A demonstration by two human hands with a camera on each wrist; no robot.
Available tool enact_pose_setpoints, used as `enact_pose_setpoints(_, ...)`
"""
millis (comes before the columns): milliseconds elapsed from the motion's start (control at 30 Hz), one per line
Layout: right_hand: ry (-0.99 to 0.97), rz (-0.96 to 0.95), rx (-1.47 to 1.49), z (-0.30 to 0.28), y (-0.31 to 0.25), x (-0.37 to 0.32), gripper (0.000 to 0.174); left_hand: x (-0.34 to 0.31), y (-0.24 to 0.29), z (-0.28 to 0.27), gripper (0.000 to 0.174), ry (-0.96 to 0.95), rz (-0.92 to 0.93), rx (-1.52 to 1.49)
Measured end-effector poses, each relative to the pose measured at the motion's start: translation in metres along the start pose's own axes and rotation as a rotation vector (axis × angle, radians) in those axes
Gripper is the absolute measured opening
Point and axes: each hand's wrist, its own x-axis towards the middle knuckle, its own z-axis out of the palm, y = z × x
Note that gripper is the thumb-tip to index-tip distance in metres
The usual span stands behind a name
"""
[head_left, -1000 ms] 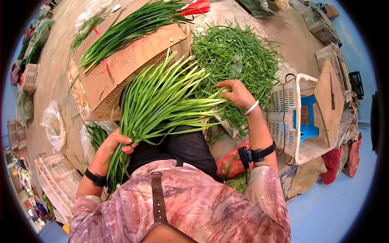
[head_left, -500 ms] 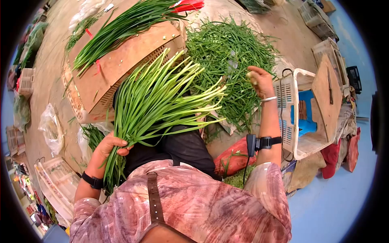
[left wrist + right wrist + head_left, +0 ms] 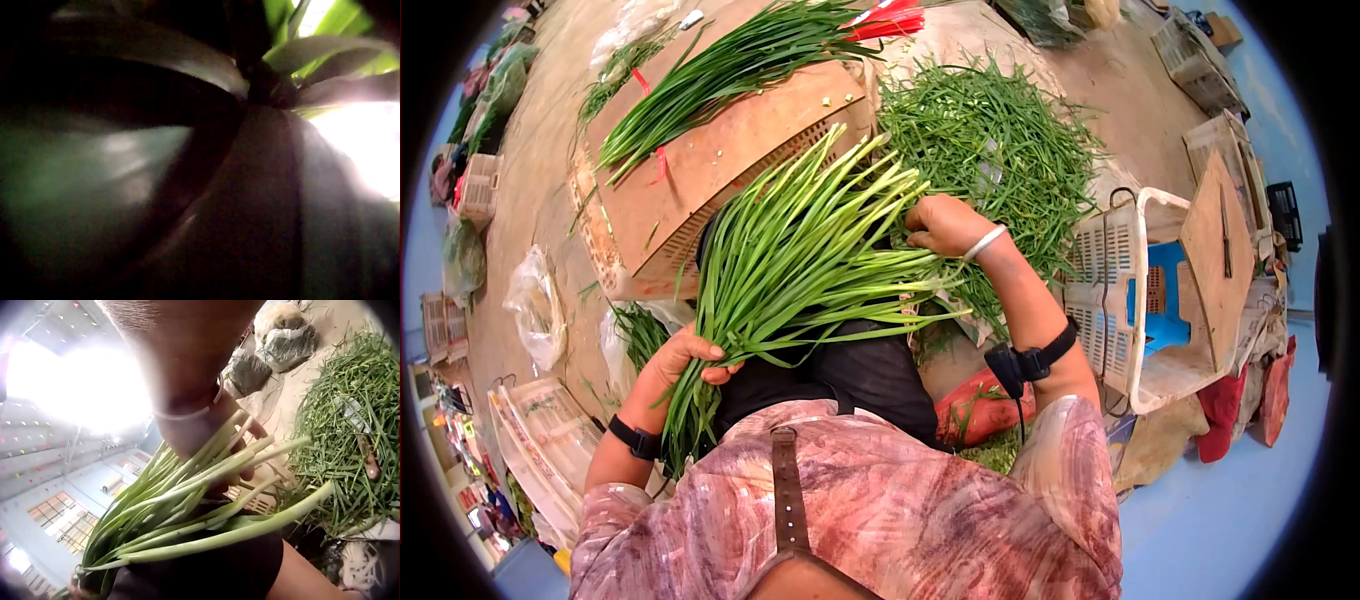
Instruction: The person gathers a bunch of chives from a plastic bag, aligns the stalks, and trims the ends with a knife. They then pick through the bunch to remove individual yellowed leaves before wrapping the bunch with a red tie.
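A loose fan of garlic chives (image 3: 800,250) lies across the lap, pale stem ends pointing right and green leaves gathered at the left. My left hand (image 3: 685,358) grips the leaf end, thumb over the bunch. At the pale ends, my right hand (image 3: 948,225) bends down with curled fingers among the stems. The right wrist view shows those fingers (image 3: 247,459) partly hidden behind several stems (image 3: 206,481). Dark, blurred leaves (image 3: 312,53) fill much of the left wrist view.
Ahead, a board-topped crate (image 3: 780,110) carries more long chives (image 3: 740,80) and red ties (image 3: 885,18). A heap of loose green leaves (image 3: 990,150) spreads beyond the right hand. A white crate (image 3: 1105,290) with a wooden board (image 3: 1200,270) stands to the right.
My right hand swung right, away from the stems with a small pale bit in its fingertips, then came back to the stem ends. My left hand keeps its grip.
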Motion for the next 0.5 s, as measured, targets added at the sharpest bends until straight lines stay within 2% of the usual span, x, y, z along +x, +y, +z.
enact_pose_setpoints(33,-0.006,-0.006,0.000,0.003,0.000,-0.001,0.018,-0.001,-0.001,-0.001,0.048,0.005,0.003,-0.006)
enact_pose_setpoints(133,0.369,0.285,-0.277,0.006,0.011,-0.007,0.014,-0.001,-0.002,-0.006,0.047,-0.016,-0.015,0.014)
enact_pose_setpoints(167,0.474,0.365,-0.240,0.008,0.032,-0.009,0.015,-0.001,-0.002,-0.009,0.050,-0.023,-0.027,0.004)
enact_pose_setpoints(200,0.528,0.496,-0.082,0.000,0.045,-0.012,0.015,-0.001,-0.001,-0.011,0.053,-0.029,-0.036,-0.008)
enact_pose_setpoints(233,0.596,0.613,-0.105,0.000,0.074,-0.014,0.016,-0.002,-0.001,-0.011,0.053,-0.032,-0.035,-0.006)
enact_pose_setpoints(300,0.625,0.701,-0.120,-0.014,0.077,-0.024,0.018,-0.001,-0.001,-0.011,0.054,-0.041,-0.043,-0.014)
enact_pose_setpoints(367,0.533,0.431,0.307,-0.022,0.068,-0.016,0.021,0.000,-0.001,-0.013,0.054,-0.034,-0.048,-0.027)
enact_pose_setpoints(433,0.314,0.296,0.831,-0.013,0.042,-0.003,0.031,0.001,0.000,-0.012,0.055,-0.029,-0.060,-0.023)
enact_pose_setpoints(467,0.174,0.322,0.768,-0.013,0.036,0.003,0.035,0.001,0.001,-0.009,0.055,-0.036,-0.049,-0.012)
enact_pose_setpoints(500,0.037,0.194,0.790,-0.009,0.034,0.009,0.034,0.000,0.002,-0.007,0.055,-0.040,-0.034,-0.004)
